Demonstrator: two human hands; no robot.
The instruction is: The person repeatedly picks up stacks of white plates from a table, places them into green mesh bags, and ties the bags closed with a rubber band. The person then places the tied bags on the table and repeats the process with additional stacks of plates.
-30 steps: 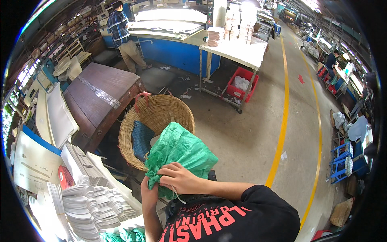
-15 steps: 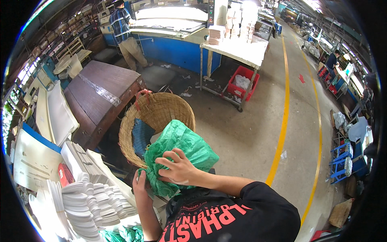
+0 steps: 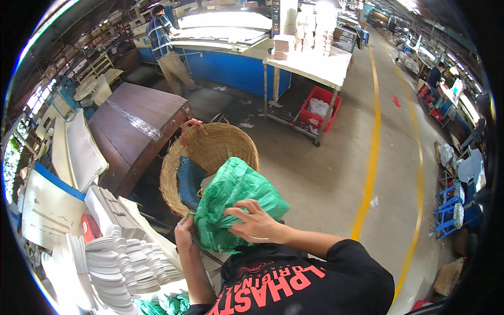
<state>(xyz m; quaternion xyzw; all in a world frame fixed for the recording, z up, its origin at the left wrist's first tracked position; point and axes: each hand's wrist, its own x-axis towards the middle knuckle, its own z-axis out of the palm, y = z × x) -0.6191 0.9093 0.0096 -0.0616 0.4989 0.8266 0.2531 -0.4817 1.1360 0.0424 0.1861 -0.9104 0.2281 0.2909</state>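
Note:
A crinkled green plastic sack bulges in front of my body, at the near rim of a round wicker basket. My left hand pinches the gathered edge of the sack at its left side. Over the front of the sack, my right hand has its fingers curled. A thin white strand sticks out under the right palm and appears held there. Inside the basket lies a blue woven sack, with something pale beside it, partly covered by the green one.
Stacks of white curved sheets lie at the near left, with more green plastic below. A brown board-topped table stands left of the basket. Beyond are a white-topped table, a red crate and a person at a machine.
My right hand has shifted right across the sack, its fingers closer together, and the white strand has moved along with it. My left hand stays at the sack's gathered edge.

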